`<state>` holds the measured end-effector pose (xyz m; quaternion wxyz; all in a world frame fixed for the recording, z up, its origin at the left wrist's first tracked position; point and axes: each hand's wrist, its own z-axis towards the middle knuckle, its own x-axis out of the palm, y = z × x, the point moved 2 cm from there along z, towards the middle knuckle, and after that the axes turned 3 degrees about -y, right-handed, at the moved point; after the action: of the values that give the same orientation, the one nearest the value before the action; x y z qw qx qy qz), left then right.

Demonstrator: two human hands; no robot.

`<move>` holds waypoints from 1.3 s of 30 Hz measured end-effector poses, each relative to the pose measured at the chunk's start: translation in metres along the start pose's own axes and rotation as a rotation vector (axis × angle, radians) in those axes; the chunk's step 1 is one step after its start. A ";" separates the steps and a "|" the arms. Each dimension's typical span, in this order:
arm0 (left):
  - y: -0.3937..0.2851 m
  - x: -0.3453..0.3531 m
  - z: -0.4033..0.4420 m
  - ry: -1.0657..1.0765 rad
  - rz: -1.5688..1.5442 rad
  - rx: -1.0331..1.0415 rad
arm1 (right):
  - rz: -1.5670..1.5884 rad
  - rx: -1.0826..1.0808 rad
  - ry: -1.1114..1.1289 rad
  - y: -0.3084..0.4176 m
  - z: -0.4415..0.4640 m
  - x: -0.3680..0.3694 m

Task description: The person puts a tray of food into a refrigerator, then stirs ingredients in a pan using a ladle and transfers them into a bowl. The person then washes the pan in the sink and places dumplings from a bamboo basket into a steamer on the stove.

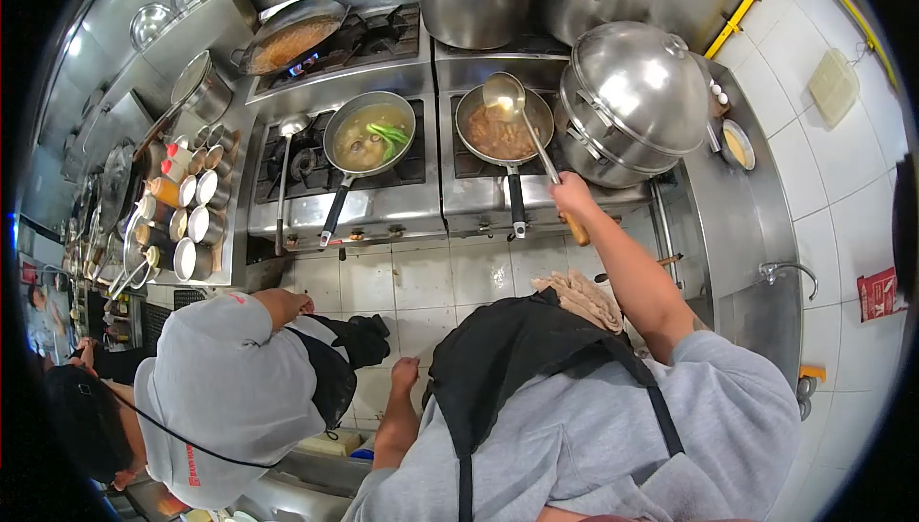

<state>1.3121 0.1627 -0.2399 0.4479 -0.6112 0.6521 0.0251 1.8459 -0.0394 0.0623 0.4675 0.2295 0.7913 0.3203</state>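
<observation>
My right hand [572,194] is closed around the handle of a long steel ladle [539,150] with a wooden end. The ladle's bowl is tilted over a frying pan [517,204] on the right burner. Brown stew with pieces in sauce [498,139] fills that pan. My left hand [406,369] hangs low in front of my body, fingers curled in, with nothing seen in it. A second pan [335,211] on the left holds pale broth with green peppers [386,139]. Beside it, another ladle [285,172] lies across the stove.
A large lidded steel pot [637,101] stands right of the stew pan; two stockpots [479,0] are behind. A wok [292,38] sits over a lit flame at back left. Seasoning containers [191,254] line the left counter. Close on my left stands a co-worker [230,369].
</observation>
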 end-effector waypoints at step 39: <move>0.035 0.016 0.032 0.005 -0.192 -0.095 | -0.907 -0.336 -0.078 0.036 -0.071 -0.103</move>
<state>1.3038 0.1778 -0.2866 0.4172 -0.6915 0.5896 0.0115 1.8328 -0.1036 0.1750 0.6198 -0.2055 0.7308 0.1989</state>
